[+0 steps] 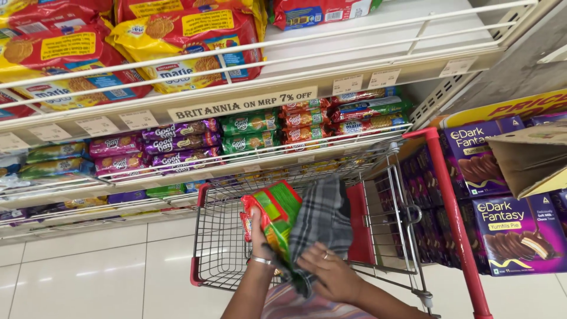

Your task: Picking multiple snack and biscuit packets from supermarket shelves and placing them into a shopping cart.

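My left hand (258,245) holds a green and red biscuit pack (273,214) upright over a wire shopping trolley (218,248). A bracelet sits on that wrist. My right hand (331,273), with a ring on one finger, grips a grey checked cloth (319,218) that hangs down beside the pack and over the trolley's inside. Both hands are close together at the trolley's near edge.
White wire shelves (248,156) ahead carry rows of purple, green and red biscuit packs; large yellow and red packs (189,41) lie on the shelf above. Purple biscuit boxes (514,230) and a cardboard flap (531,156) stand at the right. White tiled floor (88,272) lies left.
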